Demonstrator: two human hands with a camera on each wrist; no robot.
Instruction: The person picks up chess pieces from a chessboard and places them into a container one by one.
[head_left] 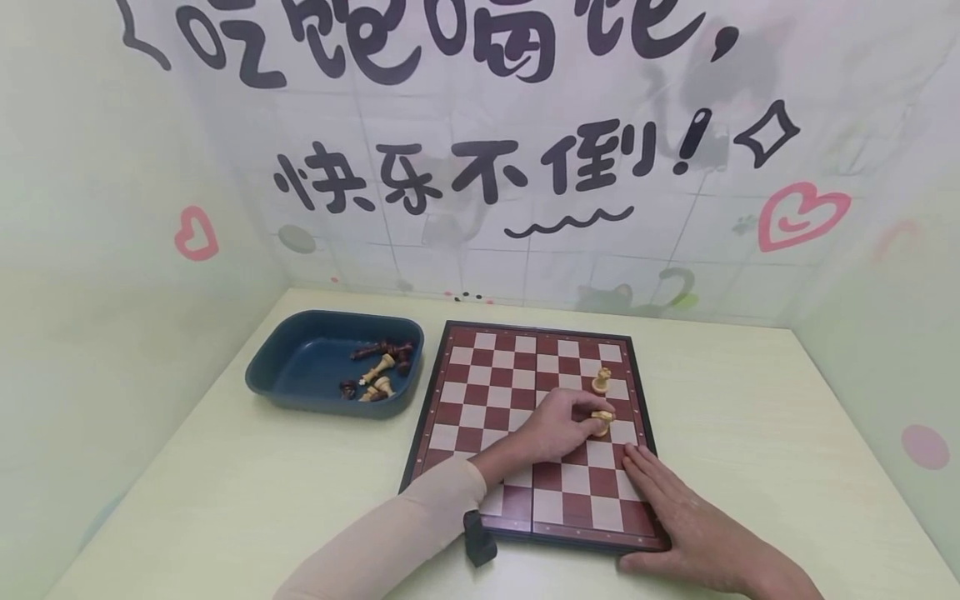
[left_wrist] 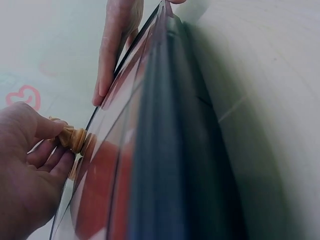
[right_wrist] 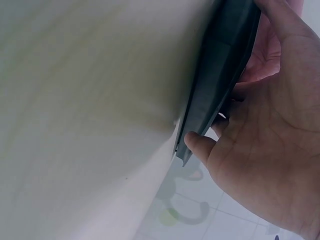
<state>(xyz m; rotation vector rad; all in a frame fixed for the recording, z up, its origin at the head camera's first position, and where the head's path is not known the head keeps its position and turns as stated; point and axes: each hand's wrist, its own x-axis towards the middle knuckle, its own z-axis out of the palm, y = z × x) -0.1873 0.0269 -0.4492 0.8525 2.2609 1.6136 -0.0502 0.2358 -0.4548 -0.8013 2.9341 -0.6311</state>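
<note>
My left hand [head_left: 562, 425] reaches over the chessboard [head_left: 480, 392] and pinches a light chess piece [head_left: 602, 422] between thumb and fingers. In the left wrist view the round base of that chess piece [left_wrist: 77, 140] is right at the board's surface, its top partly covered by the fingers. One square row farther back stands another light chess piece [head_left: 601, 381], upright on the board. My right hand [head_left: 693, 525] rests along the board's near right corner, fingers extended at the right edge. Its thumb [head_left: 647, 562] lies by the front edge.
A blue tray [head_left: 288, 392] stands left of the board, with several dark chess pieces [head_left: 382, 350] and light chess pieces [head_left: 377, 369] lying in it. A small black block [head_left: 478, 540] shows beside the left sleeve. A lettered wall covering [head_left: 480, 250] rises behind the table [head_left: 750, 417].
</note>
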